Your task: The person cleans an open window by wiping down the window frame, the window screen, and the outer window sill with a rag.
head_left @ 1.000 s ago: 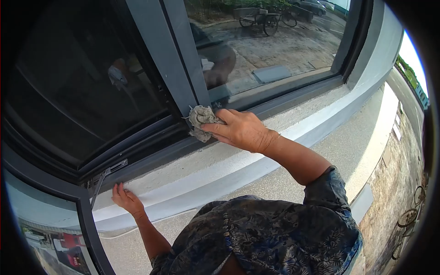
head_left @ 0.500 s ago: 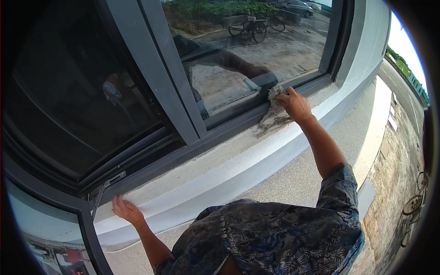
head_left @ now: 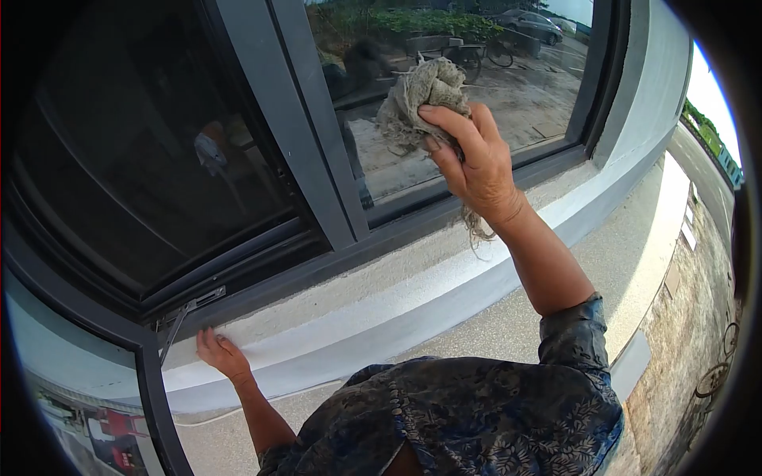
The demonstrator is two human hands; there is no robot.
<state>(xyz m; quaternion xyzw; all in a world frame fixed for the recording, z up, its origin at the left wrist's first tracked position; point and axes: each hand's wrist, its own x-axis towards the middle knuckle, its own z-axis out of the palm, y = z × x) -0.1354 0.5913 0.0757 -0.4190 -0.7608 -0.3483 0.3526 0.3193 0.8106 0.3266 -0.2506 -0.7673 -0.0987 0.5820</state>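
Observation:
A crumpled grey rag [head_left: 429,95] with frayed threads is pinched in my right hand [head_left: 480,163], raised in front of the fixed window pane [head_left: 524,103]. Loose strands dangle below the wrist. Whether the rag touches the glass I cannot tell. My left hand [head_left: 223,354] rests on the white sill [head_left: 294,313] at the lower left, fingers stretched out and holding nothing. Close to it is the metal stay arm [head_left: 184,317] of the opened window sash [head_left: 151,389].
Dark grey window frame [head_left: 305,119] runs between the fixed pane and the dark opening [head_left: 143,159] on the left. Below the sill lies a speckled ledge [head_left: 468,325]. A bicycle [head_left: 712,379] stands at the far right, and flat boards [head_left: 633,365] lie nearer.
My right hand has lifted the rag from the lower frame and sill up before the glass, towards the camera. The left hand stays at the sill. The view has shifted slightly.

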